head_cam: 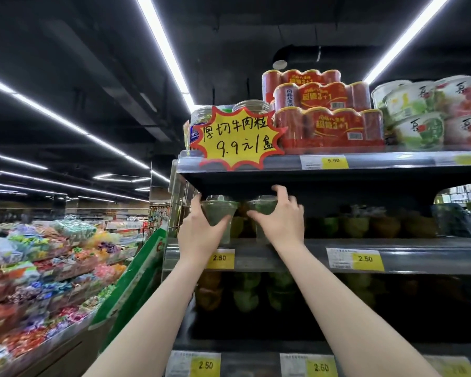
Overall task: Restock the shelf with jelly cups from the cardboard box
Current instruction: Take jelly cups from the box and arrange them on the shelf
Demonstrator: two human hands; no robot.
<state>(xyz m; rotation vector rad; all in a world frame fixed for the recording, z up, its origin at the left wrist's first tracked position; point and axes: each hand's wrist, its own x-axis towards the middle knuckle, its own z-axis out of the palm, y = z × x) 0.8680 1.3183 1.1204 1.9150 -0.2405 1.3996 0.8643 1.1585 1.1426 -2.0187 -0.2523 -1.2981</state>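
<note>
Two green jelly cups were held at the front edge of the shelf (283,257): the left cup (220,213) gripped by the left hand (201,235), the right cup (261,210) by the right hand (279,221). Tipping was judged possible if domed lids struck the upper shelf (256,180).

Two jelly cups (219,210) (261,206) side by side on shelf (408,244); packs (329,129) above.
</note>
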